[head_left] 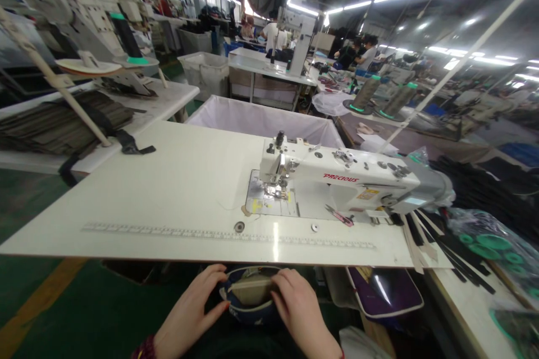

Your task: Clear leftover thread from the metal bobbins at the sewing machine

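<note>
Below the table's front edge, a small dark blue pouch (255,315) with a beige lining is held with its mouth facing up. My left hand (193,305) grips the left side of its rim between thumb and fingers. On the opposite side, my right hand (301,305) has its fingers curled over the rim. The pouch's lower part is in shadow. Beyond the hands, a white sewing machine (337,176) stands on the white table (168,179). Pink-handled snips (343,217) lie beside its base.
A ruler strip (168,230) runs along the table's front, with a dark metal bobbin (239,227) near it. A purple case (385,294) sits below the edge at right. Fabric strips (421,235) hang over the right end. A lined bin (252,115) stands behind; people work farther back.
</note>
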Motion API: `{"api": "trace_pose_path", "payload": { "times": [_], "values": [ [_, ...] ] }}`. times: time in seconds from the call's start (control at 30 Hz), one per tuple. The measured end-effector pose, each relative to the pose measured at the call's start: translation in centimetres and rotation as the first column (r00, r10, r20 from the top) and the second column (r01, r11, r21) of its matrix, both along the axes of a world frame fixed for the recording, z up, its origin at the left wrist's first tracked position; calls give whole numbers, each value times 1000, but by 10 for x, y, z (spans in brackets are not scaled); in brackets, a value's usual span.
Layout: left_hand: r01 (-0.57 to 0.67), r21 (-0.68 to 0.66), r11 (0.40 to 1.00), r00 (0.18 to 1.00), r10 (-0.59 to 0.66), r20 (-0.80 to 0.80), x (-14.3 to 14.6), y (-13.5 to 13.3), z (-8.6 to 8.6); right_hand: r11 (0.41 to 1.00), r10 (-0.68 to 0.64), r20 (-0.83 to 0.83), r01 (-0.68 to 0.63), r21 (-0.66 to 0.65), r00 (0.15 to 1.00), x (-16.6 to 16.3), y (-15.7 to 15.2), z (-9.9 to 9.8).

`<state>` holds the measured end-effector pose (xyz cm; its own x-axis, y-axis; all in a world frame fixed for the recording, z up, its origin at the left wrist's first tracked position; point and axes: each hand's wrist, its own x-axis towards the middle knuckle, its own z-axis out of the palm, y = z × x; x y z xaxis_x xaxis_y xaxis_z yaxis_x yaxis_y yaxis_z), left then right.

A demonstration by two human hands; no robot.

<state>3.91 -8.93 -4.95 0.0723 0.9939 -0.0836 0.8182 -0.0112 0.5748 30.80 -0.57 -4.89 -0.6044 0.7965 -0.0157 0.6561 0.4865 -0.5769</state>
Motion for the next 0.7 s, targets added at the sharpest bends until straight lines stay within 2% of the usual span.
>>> {"api": "trace_pose_path", "payload": {
  "times": [0.1, 0.2, 0.3, 0.37, 0.4, 0.47, 0.57, 0.63, 0.7],
  "values": [
    [105, 20, 994, 994, -104, -25, -10, -6, -18, 987, -150, -6, 149, -59, 989, 24, -1, -19],
    [160, 18, 987, 987, -159, -28, -9, 0, -24, 934, -268, -67, 242, -262, 961, 47, -2, -45],
    [202, 19, 979, 979, -201, -47, -1, 12, -20, 829, -382, -278, 194, -525, 881, 53, -4, -64],
    [228, 58, 972, 970, -222, -102, 4, 17, -18, 775, -448, -363, 153, -614, 817, 50, -6, -68],
    [233, 98, 967, 966, -218, -142, 6, 17, -17, 767, -467, -383, 150, -624, 797, 47, -7, -66],
    [246, 215, 945, 954, -198, -224, 14, 16, -18, 798, -475, -392, 197, -570, 788, 43, -11, -58],
    [346, 362, 866, 922, -243, -301, 40, 15, -16, 909, -358, -374, 228, -349, 855, 36, -21, -38],
    [416, 377, 828, 900, -315, -301, 66, 18, -10, 955, -261, -357, 187, -229, 897, 32, -29, -25],
    [414, 293, 862, 903, -349, -249, 90, 23, -2, 971, -215, -353, 160, -179, 910, 30, -36, -18]
  ]
}}
